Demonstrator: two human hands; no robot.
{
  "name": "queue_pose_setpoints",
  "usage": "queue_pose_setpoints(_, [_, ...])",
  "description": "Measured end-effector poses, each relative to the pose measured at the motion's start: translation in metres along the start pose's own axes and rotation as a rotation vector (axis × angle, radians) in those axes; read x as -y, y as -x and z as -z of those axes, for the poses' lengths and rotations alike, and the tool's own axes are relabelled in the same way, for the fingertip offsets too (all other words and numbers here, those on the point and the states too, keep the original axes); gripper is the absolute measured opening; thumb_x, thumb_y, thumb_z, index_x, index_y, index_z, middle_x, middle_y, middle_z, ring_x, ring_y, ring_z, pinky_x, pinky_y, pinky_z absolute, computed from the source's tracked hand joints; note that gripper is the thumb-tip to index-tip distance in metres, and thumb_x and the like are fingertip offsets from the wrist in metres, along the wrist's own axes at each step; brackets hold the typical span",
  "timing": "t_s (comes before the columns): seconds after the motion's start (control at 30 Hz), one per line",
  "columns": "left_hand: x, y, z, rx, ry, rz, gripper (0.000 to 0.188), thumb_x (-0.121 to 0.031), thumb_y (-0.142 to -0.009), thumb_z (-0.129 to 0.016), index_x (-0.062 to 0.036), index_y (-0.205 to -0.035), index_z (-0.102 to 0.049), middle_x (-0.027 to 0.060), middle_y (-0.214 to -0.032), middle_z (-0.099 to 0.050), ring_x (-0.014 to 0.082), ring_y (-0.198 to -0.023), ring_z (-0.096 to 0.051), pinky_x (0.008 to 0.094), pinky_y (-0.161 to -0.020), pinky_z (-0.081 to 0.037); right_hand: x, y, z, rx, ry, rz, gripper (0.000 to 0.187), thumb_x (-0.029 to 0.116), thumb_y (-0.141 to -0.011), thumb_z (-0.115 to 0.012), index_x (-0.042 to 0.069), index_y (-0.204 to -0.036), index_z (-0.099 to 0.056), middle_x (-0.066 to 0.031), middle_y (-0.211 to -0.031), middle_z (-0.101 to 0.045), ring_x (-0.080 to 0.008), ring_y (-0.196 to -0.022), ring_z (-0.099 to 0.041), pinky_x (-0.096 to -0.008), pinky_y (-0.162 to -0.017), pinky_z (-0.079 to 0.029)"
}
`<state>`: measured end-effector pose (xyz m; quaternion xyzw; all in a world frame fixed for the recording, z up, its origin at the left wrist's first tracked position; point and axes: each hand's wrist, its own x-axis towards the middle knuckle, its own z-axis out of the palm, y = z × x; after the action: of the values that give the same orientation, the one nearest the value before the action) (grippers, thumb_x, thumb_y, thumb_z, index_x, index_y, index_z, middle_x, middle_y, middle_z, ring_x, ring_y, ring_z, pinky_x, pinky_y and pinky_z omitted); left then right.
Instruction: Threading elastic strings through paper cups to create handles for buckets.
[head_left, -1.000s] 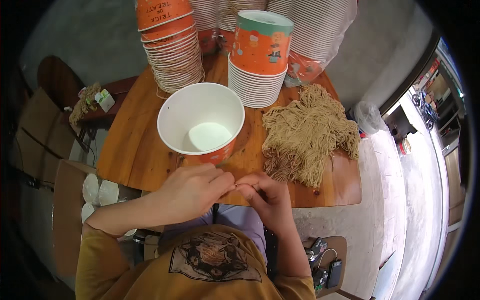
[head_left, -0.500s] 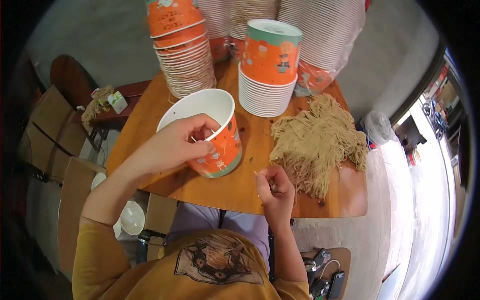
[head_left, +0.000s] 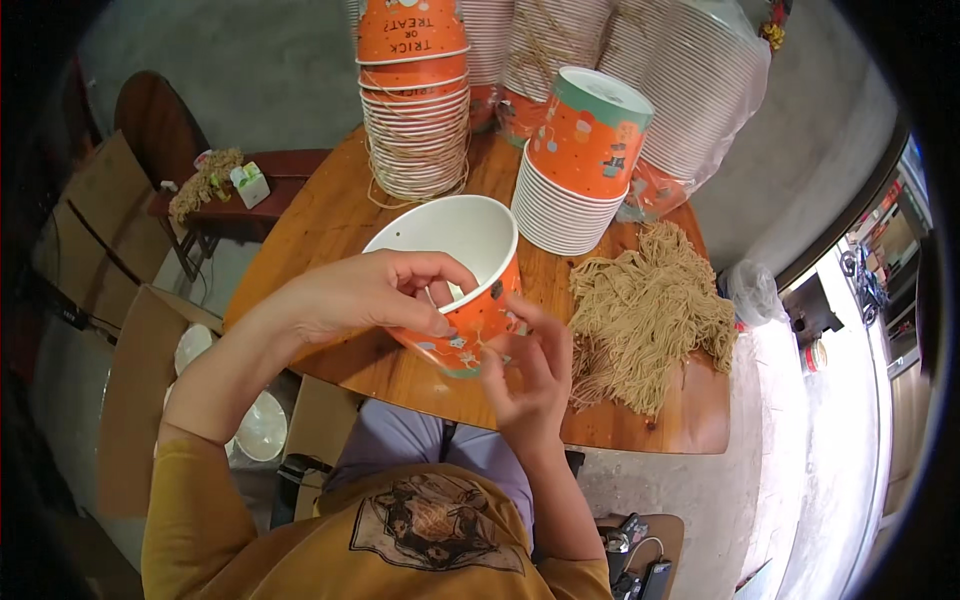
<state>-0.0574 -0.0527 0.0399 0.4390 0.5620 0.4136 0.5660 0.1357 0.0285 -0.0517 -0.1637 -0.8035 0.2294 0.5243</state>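
A white-lined orange paper bucket (head_left: 440, 222) with a green base band tilts in front of me on the wooden table. My left hand (head_left: 385, 295) grips its near rim, fingertips inside and thumb on the outer wall. My right hand (head_left: 530, 375) is at the bucket's right side, its index finger at the wall near a small dark spot under the rim. Its other fingers are curled, and what they hold, if anything, is too small to make out. A small hole shows in the bucket's far left wall. To the right lies a heap of tan cords (head_left: 650, 320).
Behind the bucket stand a stack of orange buckets with cords (head_left: 415, 140), an upside-down stack (head_left: 580, 165) and several plastic-wrapped stacks (head_left: 700, 90). The wooden table's (head_left: 690, 410) rounded edge is near my lap. An open cardboard box (head_left: 135, 400) sits at lower left.
My right hand has moved up and left from beside the cords to the bucket's side. The left hand still grips the bucket. The whole view has shifted slightly.
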Motion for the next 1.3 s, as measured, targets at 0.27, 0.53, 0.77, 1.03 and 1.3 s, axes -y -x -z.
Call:
queue_pose_setpoints(0.27, [0.009, -0.004, 0.002, 0.068, -0.014, -0.074, 0.038, -0.006, -0.082, -0.066, -0.0058, -0.120, -0.060, -0.0025, -0.092, -0.055, 0.0055, -0.086, -0.055, 0.0217, -0.076, -0.046, -0.001, 0.002, 0.001, 0.042, 0.250, 0.216, 0.020, 0.003, -0.071, -0.074, 0.005, -0.088, -0.061, -0.0063, -0.113, -0.064, -0.0253, -0.091, -0.061, -0.0338, -0.075, -0.052])
queue_pose_setpoints(0.53, [0.007, -0.007, -0.001, 0.100, 0.001, -0.044, 0.037, -0.005, -0.082, -0.067, -0.0060, -0.119, -0.060, -0.0026, -0.092, -0.054, 0.0048, -0.084, -0.054, 0.0207, -0.073, -0.046, 0.000, -0.004, 0.010, 0.059, 0.346, 0.319, 0.025, 0.004, -0.069, -0.074, 0.007, -0.090, -0.061, -0.0049, -0.101, -0.063, -0.0244, -0.085, -0.061, -0.0343, -0.070, -0.052])
queue_pose_setpoints(0.77, [0.012, -0.011, -0.001, 0.094, -0.049, -0.072, 0.039, -0.005, -0.082, -0.067, -0.0063, -0.119, -0.058, -0.0021, -0.092, -0.053, 0.0055, -0.083, -0.054, 0.0213, -0.074, -0.047, 0.007, -0.003, 0.012, 0.041, 0.084, -0.035, 0.022, -0.001, -0.071, -0.072, 0.007, -0.087, -0.058, -0.0057, -0.083, -0.059, -0.0212, -0.071, -0.060, -0.0344, -0.062, -0.050])
queue_pose_setpoints(1.03, [0.006, -0.008, -0.011, 0.125, -0.106, -0.072, 0.049, -0.007, -0.083, -0.068, -0.0073, -0.129, -0.053, -0.0023, -0.090, -0.051, 0.0051, -0.080, -0.049, 0.0208, -0.072, -0.041, 0.014, -0.014, 0.016, 0.104, -0.056, -0.252, 0.017, -0.004, -0.079, -0.067, 0.005, -0.087, -0.056, -0.0071, -0.077, -0.057, -0.0182, -0.059, -0.056, -0.0302, -0.054, -0.046])
queue_pose_setpoints(1.3, [0.005, -0.006, -0.018, 0.126, -0.180, -0.057, 0.055, -0.003, -0.084, -0.067, -0.0088, -0.136, -0.050, -0.0059, -0.087, -0.048, 0.0047, -0.082, -0.046, 0.0213, -0.076, -0.039, 0.016, -0.013, 0.018, 0.113, -0.077, -0.292, 0.014, -0.003, -0.080, -0.067, 0.004, -0.086, -0.056, -0.0073, -0.076, -0.057, -0.0179, -0.058, -0.056, -0.0297, -0.053, -0.046])
